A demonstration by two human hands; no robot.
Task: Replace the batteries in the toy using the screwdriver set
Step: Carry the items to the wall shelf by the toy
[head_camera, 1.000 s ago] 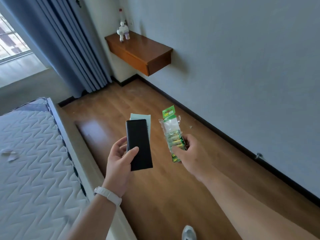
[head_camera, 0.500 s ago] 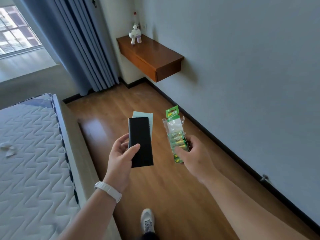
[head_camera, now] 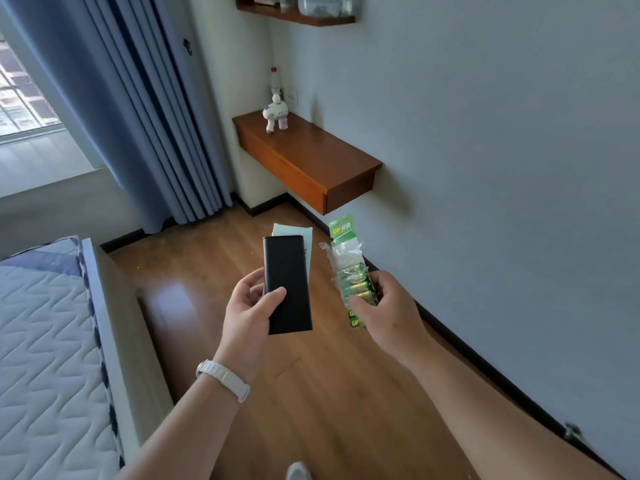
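Left hand (head_camera: 247, 315) grips the black screwdriver case (head_camera: 287, 284), right hand (head_camera: 388, 306) clutches the battery pack (head_camera: 351, 271), likely carrying both to the toy (head_camera: 276, 112) near the shelf's (head_camera: 311, 161) far corner.

We see a matt black case (head_camera: 287, 285), a crinkly clear plastic battery pack (head_camera: 349, 271), and a glossy wood floor (head_camera: 194, 296).
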